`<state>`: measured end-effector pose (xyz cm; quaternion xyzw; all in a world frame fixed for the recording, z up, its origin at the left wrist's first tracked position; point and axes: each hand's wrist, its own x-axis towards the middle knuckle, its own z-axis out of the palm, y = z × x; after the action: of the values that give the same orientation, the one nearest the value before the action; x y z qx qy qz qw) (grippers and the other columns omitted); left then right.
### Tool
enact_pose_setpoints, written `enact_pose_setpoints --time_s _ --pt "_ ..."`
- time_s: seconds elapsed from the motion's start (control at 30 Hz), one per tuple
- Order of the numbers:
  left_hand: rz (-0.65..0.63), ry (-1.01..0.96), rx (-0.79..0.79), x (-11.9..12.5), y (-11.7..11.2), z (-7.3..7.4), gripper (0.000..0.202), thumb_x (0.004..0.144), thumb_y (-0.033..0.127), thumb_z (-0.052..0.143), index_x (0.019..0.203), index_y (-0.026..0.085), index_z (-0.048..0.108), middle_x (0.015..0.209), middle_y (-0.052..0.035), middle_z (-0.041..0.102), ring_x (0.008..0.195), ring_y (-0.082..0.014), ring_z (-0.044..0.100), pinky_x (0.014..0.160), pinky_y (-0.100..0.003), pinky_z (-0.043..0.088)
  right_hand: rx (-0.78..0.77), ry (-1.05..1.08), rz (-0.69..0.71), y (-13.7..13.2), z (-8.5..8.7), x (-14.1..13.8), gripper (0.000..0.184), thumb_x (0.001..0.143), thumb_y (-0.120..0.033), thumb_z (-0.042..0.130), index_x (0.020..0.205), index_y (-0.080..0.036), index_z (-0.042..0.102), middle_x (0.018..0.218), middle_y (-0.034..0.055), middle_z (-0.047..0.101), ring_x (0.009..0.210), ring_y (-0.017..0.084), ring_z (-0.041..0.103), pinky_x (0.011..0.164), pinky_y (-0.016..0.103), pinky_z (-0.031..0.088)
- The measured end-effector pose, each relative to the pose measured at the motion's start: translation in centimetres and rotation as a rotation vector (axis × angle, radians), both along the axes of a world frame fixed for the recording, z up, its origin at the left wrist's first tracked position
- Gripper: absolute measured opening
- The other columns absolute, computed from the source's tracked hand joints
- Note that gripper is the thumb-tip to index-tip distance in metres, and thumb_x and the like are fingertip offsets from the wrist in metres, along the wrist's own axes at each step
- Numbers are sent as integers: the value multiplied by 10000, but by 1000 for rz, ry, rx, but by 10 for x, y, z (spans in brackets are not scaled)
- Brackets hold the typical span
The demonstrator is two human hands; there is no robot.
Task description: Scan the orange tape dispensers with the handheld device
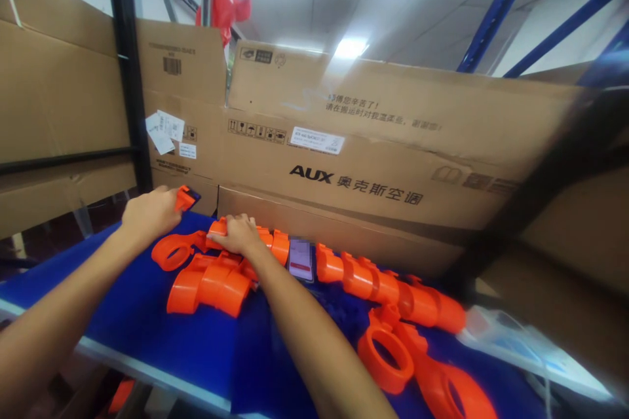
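Observation:
My left hand (151,215) is raised above the left end of the table, its fingers closed on a small orange piece with a dark end (185,198); its exact kind I cannot make out. My right hand (236,234) lies over the back row of orange plastic rings (280,246), with its fingers round one ring at the row's left end. Just left of it lies a single orange ring with a tab (173,253). A shorter group of orange rings (210,289) sits in front, partly behind my right forearm.
A phone with a lit screen (301,259) lies between the rows. Another ring row (378,283) and loose rings (388,366) are on the right, beside a clear plastic bag (511,334). Cardboard (363,144) walls the back of the blue table (132,304); a dark post (128,72) stands left.

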<state>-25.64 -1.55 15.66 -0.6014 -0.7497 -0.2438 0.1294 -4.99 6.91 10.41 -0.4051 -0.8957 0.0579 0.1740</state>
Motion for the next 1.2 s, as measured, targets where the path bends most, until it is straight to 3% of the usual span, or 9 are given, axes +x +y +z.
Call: enact_pose_setpoints --time_s 0.13,0.27,0.4,0.57,0.7,0.83,0.97,1.07,1.2 --pt "-29 83 83 51 -1 4 521 885 423 503 1382 274 536 1103 -131 638 907 -344 657 761 -393 443 -65 282 -69 -1 3 19 364 842 -479 638 1013 -158 668 1117 169 694 1164 328 551 1005 474 341" --pt "-179 69 172 103 0 3 570 891 411 513 1447 297 461 1125 -102 619 936 -317 650 761 -370 456 -114 491 -151 3 14 65 343 942 -320 437 1209 -167 590 1084 117 707 1027 237 642 923 398 449" --pt "-370 -49 245 155 -2 -5 569 891 380 548 1450 324 457 1081 -68 635 945 -282 643 789 -357 470 -225 711 -109 1 22 115 404 958 -380 377 1294 -192 499 997 54 715 827 157 689 747 294 534" --pt "-696 -309 294 201 -10 -19 646 855 439 628 1464 325 444 1059 -63 642 966 -263 629 868 -366 479 -374 1177 -51 -15 22 164 439 789 -492 683 1112 -208 597 697 -37 635 530 115 574 537 239 501" --pt "-937 -643 277 219 -10 -29 592 899 493 563 1452 305 466 1155 -77 633 1078 -264 598 971 -400 446 -335 1258 -75 -32 17 193 490 774 -502 715 1154 -209 614 805 5 695 564 142 606 542 270 521" --pt "-984 -1203 119 247 2 -41 504 913 522 536 1347 271 589 1246 -89 636 1176 -266 580 1016 -382 426 -333 1291 -49 -48 10 208 510 824 -573 652 1181 -210 632 997 61 737 866 229 693 752 339 562" --pt "-1034 -1677 -72 279 9 -55 494 828 517 667 1232 233 663 1155 -95 715 1092 -275 644 950 -372 476 -369 1183 -9 -63 1 216 479 875 -583 592 1194 -230 645 987 51 742 916 242 689 784 355 560" --pt "-991 -1794 -92 289 7 -67 461 766 458 748 1149 210 687 1043 -80 747 978 -256 684 874 -355 506 -357 1106 2 -74 -7 222 403 906 -542 576 1165 -247 667 889 30 732 833 221 681 755 349 560" --pt "-870 -1789 -29 284 4 -78 336 714 433 783 931 187 715 891 -39 740 851 -214 680 759 -293 505 -455 1052 -44 -87 -22 225 388 895 -528 598 1140 -236 671 598 -28 611 469 147 546 469 269 485"
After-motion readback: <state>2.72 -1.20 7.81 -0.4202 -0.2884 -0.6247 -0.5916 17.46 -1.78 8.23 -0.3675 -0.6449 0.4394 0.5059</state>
